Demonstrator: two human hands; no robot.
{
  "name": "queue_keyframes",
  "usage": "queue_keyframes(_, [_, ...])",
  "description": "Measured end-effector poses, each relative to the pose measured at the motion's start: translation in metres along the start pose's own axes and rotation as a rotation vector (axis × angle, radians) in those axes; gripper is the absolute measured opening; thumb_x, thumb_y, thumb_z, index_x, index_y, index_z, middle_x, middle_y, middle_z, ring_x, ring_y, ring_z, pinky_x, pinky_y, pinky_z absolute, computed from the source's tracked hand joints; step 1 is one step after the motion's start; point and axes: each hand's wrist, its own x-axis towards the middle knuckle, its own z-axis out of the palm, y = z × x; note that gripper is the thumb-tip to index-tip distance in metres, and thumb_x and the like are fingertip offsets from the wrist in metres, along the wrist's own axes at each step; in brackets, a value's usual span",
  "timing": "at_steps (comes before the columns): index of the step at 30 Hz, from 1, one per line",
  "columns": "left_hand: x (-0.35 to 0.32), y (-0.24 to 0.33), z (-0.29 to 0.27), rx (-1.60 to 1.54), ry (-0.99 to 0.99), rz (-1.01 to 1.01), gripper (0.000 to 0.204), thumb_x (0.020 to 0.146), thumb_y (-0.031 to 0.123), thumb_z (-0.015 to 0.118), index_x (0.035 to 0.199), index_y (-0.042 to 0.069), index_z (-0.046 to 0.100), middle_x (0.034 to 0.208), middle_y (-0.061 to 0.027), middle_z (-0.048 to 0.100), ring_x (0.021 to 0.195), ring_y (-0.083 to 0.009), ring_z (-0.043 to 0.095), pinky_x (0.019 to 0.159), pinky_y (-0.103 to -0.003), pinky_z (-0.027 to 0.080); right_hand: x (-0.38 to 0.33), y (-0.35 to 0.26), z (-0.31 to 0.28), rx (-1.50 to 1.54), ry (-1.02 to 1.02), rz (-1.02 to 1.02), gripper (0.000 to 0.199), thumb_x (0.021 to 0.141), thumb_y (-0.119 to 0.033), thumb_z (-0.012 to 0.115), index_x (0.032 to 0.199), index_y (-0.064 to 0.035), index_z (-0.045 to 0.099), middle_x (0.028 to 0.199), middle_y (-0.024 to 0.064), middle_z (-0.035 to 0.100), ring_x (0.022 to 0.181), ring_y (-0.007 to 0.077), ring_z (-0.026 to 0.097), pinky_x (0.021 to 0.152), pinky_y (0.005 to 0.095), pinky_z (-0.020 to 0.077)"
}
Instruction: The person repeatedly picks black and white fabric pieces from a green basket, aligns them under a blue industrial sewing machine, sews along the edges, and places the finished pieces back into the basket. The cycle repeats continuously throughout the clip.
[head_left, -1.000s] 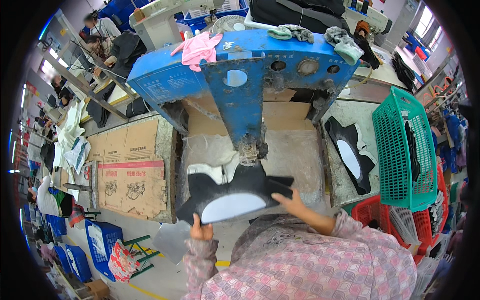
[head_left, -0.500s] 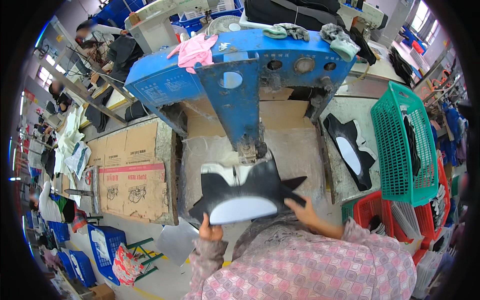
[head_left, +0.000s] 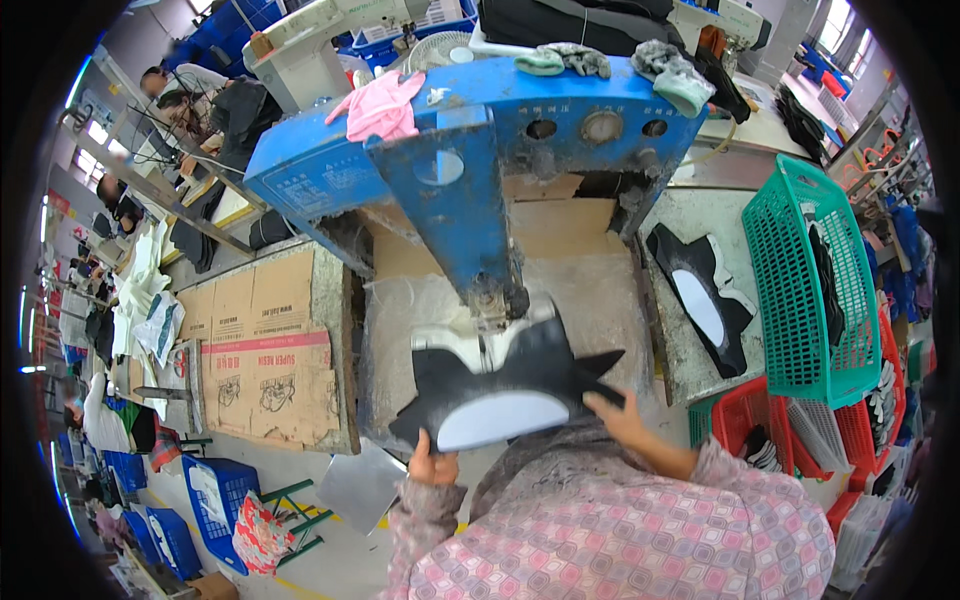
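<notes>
A black fabric piece (head_left: 480,385) with jagged points, a white half-oval panel and a white upper edge lies spread in front of me. My left hand (head_left: 433,462) pinches its lower left edge beside the white panel. At the lower right, my right hand (head_left: 612,412) grips a dark pointed end of the same piece. The fabric's upper middle reaches under the metal head (head_left: 490,305) of a blue machine (head_left: 440,200); whether the head presses on it I cannot tell.
On the right table lies a similar black and white piece (head_left: 700,300), beside a green basket (head_left: 815,290). Red baskets (head_left: 755,420) stand below it. Flattened cardboard (head_left: 265,350) covers the left table. A pink cloth (head_left: 380,105) and gloves (head_left: 675,75) rest on the machine.
Both hands and the fabric have moved slightly to the right in the view. Each hand keeps its hold on the piece.
</notes>
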Motion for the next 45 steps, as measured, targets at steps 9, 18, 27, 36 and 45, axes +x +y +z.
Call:
queue_keyframes(9, [0.017, -0.008, 0.009, 0.048, 0.364, 0.052, 0.036, 0.085, 0.028, 0.044, 0.112, 0.004, 0.046, 0.108, -0.0059, 0.054, 0.093, -0.02, 0.053, 0.046, -0.014, 0.043, 0.017, 0.003, -0.004, 0.215, -0.191, 0.125, 0.023, 0.073, -0.013, 0.063, 0.088, 0.005, 0.059, 0.08, 0.0027, 0.06, 0.072, 0.009, 0.052, 0.066, 0.0221, 0.0413])
queue_keyframes(18, [0.014, -0.005, -0.003, -0.068, -0.126, -0.4, 0.048, 0.082, 0.054, 0.034, 0.109, 0.018, 0.051, 0.095, -0.0081, 0.059, 0.031, -0.0018, 0.026, 0.03, -0.016, 0.022, 0.012, -0.004, -0.007, 0.3, -0.066, 0.147, 0.02, 0.07, -0.013, 0.067, 0.081, 0.0022, 0.059, 0.075, 0.0031, 0.059, 0.07, 0.0082, 0.052, 0.065, 0.0218, 0.0423])
queue_keyframes(27, [0.017, -0.017, 0.009, -0.163, -0.116, -0.218, 0.036, 0.086, 0.027, 0.042, 0.115, 0.005, 0.042, 0.111, -0.0067, 0.051, 0.087, -0.0185, 0.054, 0.076, -0.034, 0.045, 0.023, 0.006, -0.017, 0.387, -0.049, 0.268, 0.04, 0.068, -0.015, 0.069, 0.097, 0.0052, 0.051, 0.092, 0.0095, 0.057, 0.082, 0.0152, 0.053, 0.07, 0.0263, 0.0431])
queue_keyframes(36, [0.004, -0.007, 0.05, 0.605, 0.045, 0.051, 0.039, 0.078, -0.002, 0.046, 0.117, 0.004, 0.04, 0.109, -0.0095, 0.051, 0.093, -0.0212, 0.054, 0.07, -0.036, 0.052, 0.033, 0.014, -0.037, 0.348, 0.029, 0.278, 0.036, 0.068, -0.009, 0.068, 0.097, 0.0033, 0.051, 0.094, 0.0094, 0.057, 0.085, 0.0156, 0.054, 0.077, 0.0272, 0.0416])
queue_keyframes(45, [0.032, 0.004, 0.059, 0.618, -0.025, 0.028, 0.028, 0.074, -0.009, 0.048, 0.099, 0.002, 0.052, 0.1, -0.0097, 0.055, 0.088, -0.0232, 0.055, 0.075, -0.044, 0.049, 0.047, 0.002, -0.031, 0.39, 0.062, 0.144, 0.023, 0.07, -0.01, 0.066, 0.087, 0.0006, 0.057, 0.089, 0.0055, 0.058, 0.074, 0.012, 0.053, 0.065, 0.0241, 0.0418])
